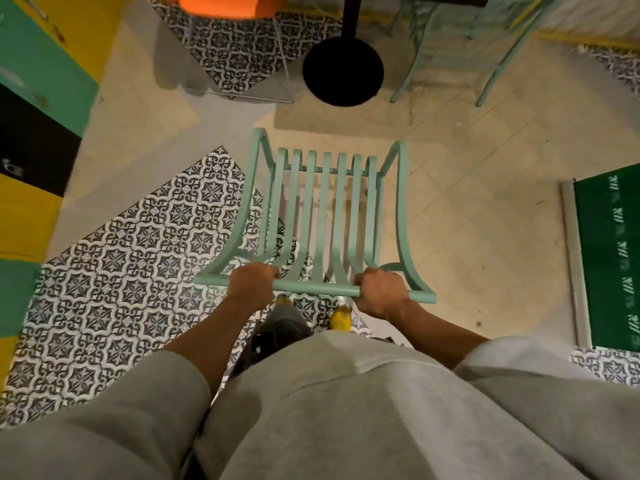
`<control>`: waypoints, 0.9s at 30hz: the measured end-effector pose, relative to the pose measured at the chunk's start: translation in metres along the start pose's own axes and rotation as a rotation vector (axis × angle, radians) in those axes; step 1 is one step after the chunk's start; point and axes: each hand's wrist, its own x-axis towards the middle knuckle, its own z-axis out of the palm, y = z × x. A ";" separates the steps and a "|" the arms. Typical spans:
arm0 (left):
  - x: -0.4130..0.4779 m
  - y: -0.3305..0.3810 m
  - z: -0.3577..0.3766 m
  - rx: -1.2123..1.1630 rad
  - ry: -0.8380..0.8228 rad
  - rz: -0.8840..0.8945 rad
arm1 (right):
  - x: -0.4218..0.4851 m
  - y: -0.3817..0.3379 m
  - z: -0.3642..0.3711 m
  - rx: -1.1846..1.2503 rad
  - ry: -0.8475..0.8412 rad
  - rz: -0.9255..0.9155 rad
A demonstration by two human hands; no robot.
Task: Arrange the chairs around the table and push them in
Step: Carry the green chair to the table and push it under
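Chair [322, 216] of mint-green metal slats stands right in front of me, partly on the patterned tiles [114, 271] and partly on the plain beige floor [485, 209]. My left hand [254, 284] and right hand [379, 294] are both clenched around its top rail, well apart from each other. Ahead, the table's black round base [343, 71] and its post stand apart from the chair's front edge, with bare floor between them. A 2nd green chair [502, 53] sits at the table's right side, and an orange chair [232, 5] at its left. A green mat [613, 258] lies to my right; its pale markings are too blurred to read. Coloured cabinets [38, 98] line the left.
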 end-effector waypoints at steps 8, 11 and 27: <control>0.061 -0.017 -0.035 -0.010 -0.045 0.031 | 0.046 -0.002 -0.040 0.028 -0.011 0.081; 0.087 -0.023 -0.055 0.051 -0.071 0.061 | 0.064 -0.003 -0.060 0.061 -0.018 0.118; 0.196 -0.046 -0.126 0.094 -0.079 0.205 | 0.146 0.006 -0.136 0.120 0.003 0.235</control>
